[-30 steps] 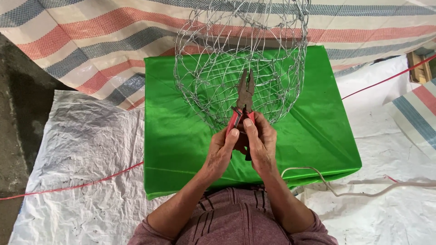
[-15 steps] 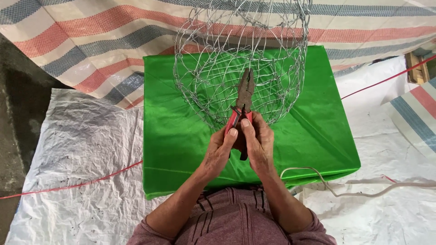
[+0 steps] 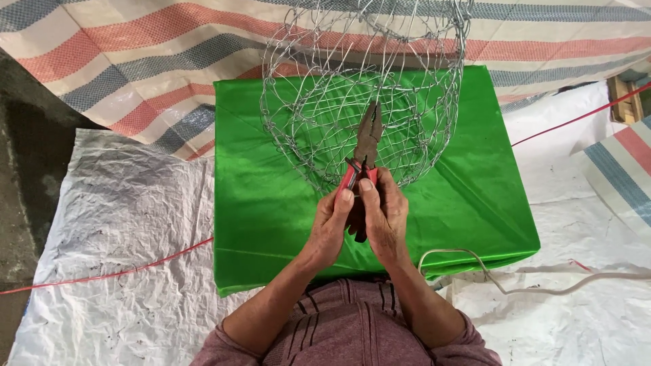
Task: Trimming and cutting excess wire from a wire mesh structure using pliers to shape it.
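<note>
Head view shows my left hand and right hand pressed together around the red-handled pliers, nose inside the wire basket over the green cloth, mid-twist; next, I judge, a firm squeeze.

A low table under a shiny green cloth stands on crumpled white plastic sheeting, with a striped tarp on the far side and dark bare ground at the left.

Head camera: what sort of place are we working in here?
Probably a makeshift floor-level craft spot: white plastic sheeting and a striped tarp as ground cover, a green cloth-covered block as bench, a wire mesh basket under pliers.
</note>
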